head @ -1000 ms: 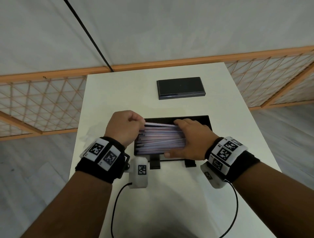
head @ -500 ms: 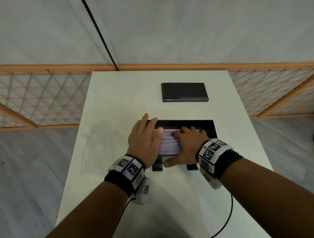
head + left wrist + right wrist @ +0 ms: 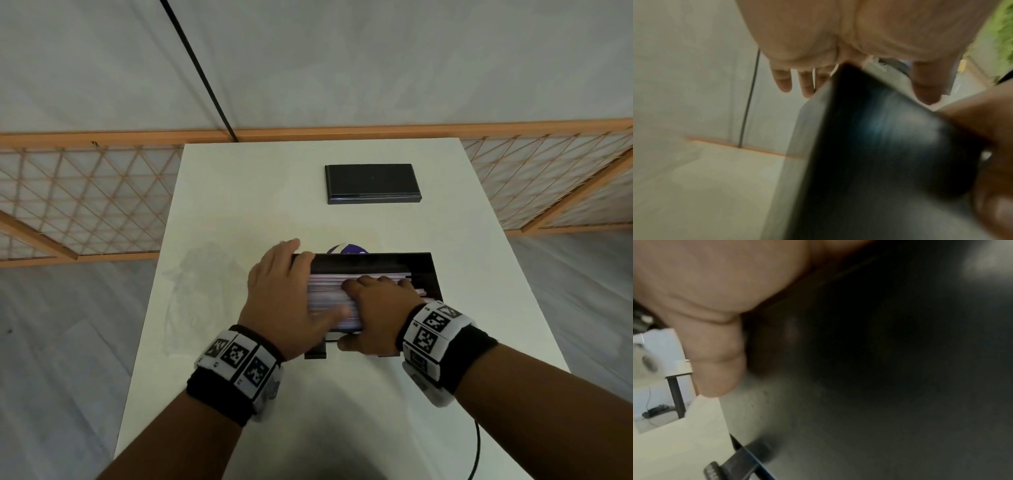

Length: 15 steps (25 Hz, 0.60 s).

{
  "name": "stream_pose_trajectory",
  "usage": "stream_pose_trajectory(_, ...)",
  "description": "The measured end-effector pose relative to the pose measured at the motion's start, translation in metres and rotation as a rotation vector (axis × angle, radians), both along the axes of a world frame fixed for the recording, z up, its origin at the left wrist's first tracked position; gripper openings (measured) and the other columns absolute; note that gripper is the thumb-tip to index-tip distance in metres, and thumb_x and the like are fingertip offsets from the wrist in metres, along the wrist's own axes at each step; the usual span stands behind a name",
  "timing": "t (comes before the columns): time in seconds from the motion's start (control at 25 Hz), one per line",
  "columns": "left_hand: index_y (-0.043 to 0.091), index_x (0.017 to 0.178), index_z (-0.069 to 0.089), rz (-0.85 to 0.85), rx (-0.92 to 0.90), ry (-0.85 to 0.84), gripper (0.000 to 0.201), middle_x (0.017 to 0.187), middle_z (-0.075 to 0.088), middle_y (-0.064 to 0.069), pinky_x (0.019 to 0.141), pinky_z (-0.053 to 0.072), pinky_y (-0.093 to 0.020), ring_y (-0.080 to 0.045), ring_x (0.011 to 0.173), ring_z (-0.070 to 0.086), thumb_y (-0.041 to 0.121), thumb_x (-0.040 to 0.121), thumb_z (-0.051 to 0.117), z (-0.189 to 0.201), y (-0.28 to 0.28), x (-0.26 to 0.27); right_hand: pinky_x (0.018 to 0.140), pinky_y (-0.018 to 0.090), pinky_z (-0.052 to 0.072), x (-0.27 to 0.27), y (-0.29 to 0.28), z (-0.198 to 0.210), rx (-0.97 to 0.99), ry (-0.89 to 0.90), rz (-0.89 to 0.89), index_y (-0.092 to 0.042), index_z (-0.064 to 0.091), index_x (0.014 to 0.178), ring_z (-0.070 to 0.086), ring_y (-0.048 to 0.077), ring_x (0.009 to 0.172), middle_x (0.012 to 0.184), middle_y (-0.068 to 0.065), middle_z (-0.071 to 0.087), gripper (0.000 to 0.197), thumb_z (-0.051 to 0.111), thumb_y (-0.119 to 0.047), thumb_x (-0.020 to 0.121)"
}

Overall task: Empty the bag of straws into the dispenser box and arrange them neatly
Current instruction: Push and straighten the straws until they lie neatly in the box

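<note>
The black dispenser box (image 3: 421, 267) stands open near the table's front, filled with pink and white straws (image 3: 329, 291) lying lengthwise. My left hand (image 3: 291, 274) lies flat against the box's left end, fingers (image 3: 784, 81) straight past the corner and thumb over the straws. The left wrist view shows the box's dark wall (image 3: 879, 146), blurred. My right hand (image 3: 373, 308) rests on top of the straws with its fingers laid across them, and its thumb (image 3: 715, 361) lies along the front wall. A clear empty bag (image 3: 198, 284) lies left of the box.
The box's black lid (image 3: 372, 184) lies flat at the back of the white table (image 3: 239, 205). A purple and white object (image 3: 347, 249) peeks out behind the box. A wooden lattice fence (image 3: 85, 198) runs behind the table. A black cable (image 3: 476, 452) hangs near my right forearm.
My left hand has gone from a fist at the straws' left end to a flat hand against the box's left end. The right hand has stayed on the straws.
</note>
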State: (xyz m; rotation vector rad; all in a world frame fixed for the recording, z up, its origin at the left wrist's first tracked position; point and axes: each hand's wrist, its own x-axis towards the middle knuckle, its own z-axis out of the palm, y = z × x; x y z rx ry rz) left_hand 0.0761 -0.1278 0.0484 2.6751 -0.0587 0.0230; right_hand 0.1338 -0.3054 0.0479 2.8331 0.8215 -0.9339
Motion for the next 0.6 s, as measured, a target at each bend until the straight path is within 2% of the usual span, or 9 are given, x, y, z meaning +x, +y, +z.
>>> stream_pose_trajectory(0.08, 0.018, 0.133, 0.05, -0.191, 0.026, 0.086, 0.09, 0.138, 0.05, 0.0, 0.104, 0.045, -0.047, -0.023, 0.126, 0.047, 0.071, 0.062, 0.063, 0.009, -0.011, 0.0, 0.103, 0.055, 0.036, -0.007, -0.001, -0.003, 0.012, 0.003, -0.004, -0.029, 0.035, 0.137, 0.051, 0.028, 0.119, 0.131, -0.004, 0.052, 0.089, 0.061, -0.072, 0.063)
stream_pose_trajectory(0.16, 0.022, 0.135, 0.043, -0.325, 0.147, 0.272, 0.089, 0.136, 0.048, 0.004, 0.106, 0.044, -0.044, -0.019, 0.124, 0.047, 0.062, 0.062, 0.074, 0.009, -0.025, 0.004, 0.104, 0.054, 0.037, -0.012, 0.0, -0.004, 0.025, 0.003, 0.0, -0.03, 0.034, 0.14, 0.051, 0.027, 0.12, 0.133, -0.004, 0.052, 0.092, 0.064, -0.07, 0.063)
stream_pose_trajectory(0.28, 0.024, 0.136, 0.04, -0.295, 0.367, 0.44, 0.085, 0.138, 0.048, 0.003, 0.113, 0.037, -0.046, -0.02, 0.13, 0.045, 0.062, 0.067, 0.073, -0.004, -0.031, 0.011, 0.106, 0.053, 0.034, -0.014, -0.004, -0.003, 0.03, -0.046, -0.004, -0.029, 0.039, 0.135, 0.048, 0.025, 0.122, 0.133, -0.006, 0.05, 0.087, 0.064, -0.07, 0.062)
stream_pose_trajectory(0.4, 0.024, 0.14, 0.04, -0.284, 0.415, 0.462, 0.084, 0.138, 0.05, 0.002, 0.114, 0.035, -0.047, -0.02, 0.131, 0.046, 0.063, 0.071, 0.069, -0.01, -0.034, 0.013, 0.109, 0.056, 0.028, -0.014, -0.008, -0.004, 0.017, -0.052, -0.02, -0.028, 0.039, 0.134, 0.043, 0.025, 0.127, 0.136, -0.005, 0.046, 0.09, 0.062, -0.073, 0.06)
stream_pose_trajectory(0.48, 0.026, 0.141, 0.038, -0.266, 0.402, 0.43, 0.084, 0.138, 0.05, 0.002, 0.115, 0.035, -0.045, -0.02, 0.129, 0.048, 0.061, 0.072, 0.071, -0.01, -0.034, 0.013, 0.109, 0.055, 0.03, -0.013, -0.01, -0.004, 0.049, -0.046, -0.024, -0.029, 0.036, 0.137, 0.046, 0.024, 0.126, 0.136, -0.007, 0.048, 0.093, 0.063, -0.074, 0.06)
stream_pose_trajectory(0.6, 0.028, 0.141, 0.036, -0.258, 0.372, 0.398, 0.088, 0.137, 0.044, 0.003, 0.113, 0.037, -0.045, -0.019, 0.128, 0.047, 0.061, 0.069, 0.073, -0.012, -0.033, 0.012, 0.107, 0.052, 0.034, -0.01, -0.012, 0.0, 0.071, -0.036, -0.021, -0.033, 0.042, 0.131, 0.05, 0.022, 0.12, 0.128, -0.009, 0.052, 0.085, 0.064, -0.072, 0.059)
